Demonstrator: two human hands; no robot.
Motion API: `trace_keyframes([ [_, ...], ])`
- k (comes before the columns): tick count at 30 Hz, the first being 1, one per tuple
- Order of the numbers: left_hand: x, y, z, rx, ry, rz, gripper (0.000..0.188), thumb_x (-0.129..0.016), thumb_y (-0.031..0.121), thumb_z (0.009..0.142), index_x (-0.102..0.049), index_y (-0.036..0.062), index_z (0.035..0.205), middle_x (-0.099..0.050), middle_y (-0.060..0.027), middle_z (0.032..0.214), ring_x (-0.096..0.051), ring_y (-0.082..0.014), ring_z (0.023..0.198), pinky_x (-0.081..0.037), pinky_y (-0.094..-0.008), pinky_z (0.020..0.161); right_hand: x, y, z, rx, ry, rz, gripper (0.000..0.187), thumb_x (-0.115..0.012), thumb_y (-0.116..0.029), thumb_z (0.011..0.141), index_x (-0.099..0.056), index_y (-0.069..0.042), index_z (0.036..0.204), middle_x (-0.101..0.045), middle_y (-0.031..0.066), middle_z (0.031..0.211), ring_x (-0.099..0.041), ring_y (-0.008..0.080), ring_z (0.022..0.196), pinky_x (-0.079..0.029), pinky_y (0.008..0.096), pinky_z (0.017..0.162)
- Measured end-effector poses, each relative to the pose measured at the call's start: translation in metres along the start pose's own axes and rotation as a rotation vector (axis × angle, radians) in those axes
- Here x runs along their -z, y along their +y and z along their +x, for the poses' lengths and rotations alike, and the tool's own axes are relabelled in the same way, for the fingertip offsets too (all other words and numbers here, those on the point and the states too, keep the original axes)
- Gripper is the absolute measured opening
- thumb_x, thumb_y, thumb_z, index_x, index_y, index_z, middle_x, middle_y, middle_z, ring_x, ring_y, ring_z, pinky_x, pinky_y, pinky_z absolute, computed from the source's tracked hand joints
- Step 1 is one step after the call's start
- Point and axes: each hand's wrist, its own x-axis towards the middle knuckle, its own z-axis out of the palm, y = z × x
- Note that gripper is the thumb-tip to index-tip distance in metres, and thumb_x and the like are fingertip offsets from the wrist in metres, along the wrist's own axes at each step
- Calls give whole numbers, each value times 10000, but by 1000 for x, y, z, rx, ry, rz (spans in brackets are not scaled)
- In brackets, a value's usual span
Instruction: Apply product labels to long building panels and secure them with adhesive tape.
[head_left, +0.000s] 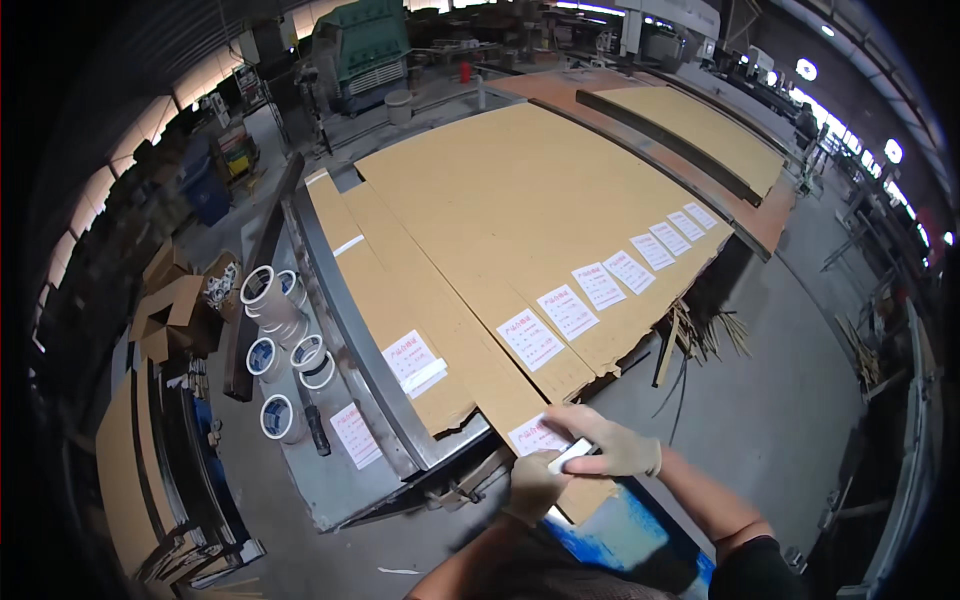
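Both my hands wear pale gloves and meet over the near end of a narrow brown cardboard strip (pixel 500 405). My right hand (pixel 612 440) is closed around a small white tape roll (pixel 570 456), seen nearly edge-on, its thumb along the near side. Fingers curled, my left hand (pixel 537 487) grips the roll's left end. Just beyond my fingers lies a white paper label (pixel 535 436) with red print, partly covered by the right hand. More such labels, like this one (pixel 531 340), run in a row along the cardboard sheet's (pixel 500 190) right edge.
Several white tape rolls (pixel 279 417) and a dark-handled tool (pixel 316 430) rest on the grey metal surface (pixel 330 490) at left, beside another label (pixel 355 436). Cardboard boxes (pixel 172 318) stand farther left. Thin strips (pixel 705 332) stick out below the sheet's right edge. A second cardboard-covered panel (pixel 690 130) lies behind.
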Motion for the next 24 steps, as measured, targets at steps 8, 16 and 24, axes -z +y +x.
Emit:
trace_keyframes([
  [8, -18, 10, 8, -487, 289, 635, 771, -921, 327, 541, -552, 54, 1159, -588, -140, 1151, -558, -345, 1107, -434, -470, 932, 27, 29, 11, -443, -470, -492, 287, -523, -340, 924, -695, -204, 1109, -720, 113, 941, -677, 339, 878, -522, 457, 779],
  [16, 3, -38, -34, 224, 528, -311, 203, -707, 155, 866, -542, 46, 819, -583, -49, 771, -590, -117, 692, -475, -265, 592, 33, 12, 4, -429, -599, -382, 288, -534, -317, 893, -711, -139, 1034, -701, 173, 1012, -662, 383, 947, -519, 470, 831],
  [24, 12, -1, -42, 348, -80, -79, 302, -662, 280, 908, -616, 16, 769, -598, -20, 618, -557, -110, 568, -465, -276, 538, 27, 21, -50, -505, -659, -412, 494, -517, -229, 892, -462, -160, 1378, -660, 237, 1089, -652, 390, 993, -511, 486, 835],
])
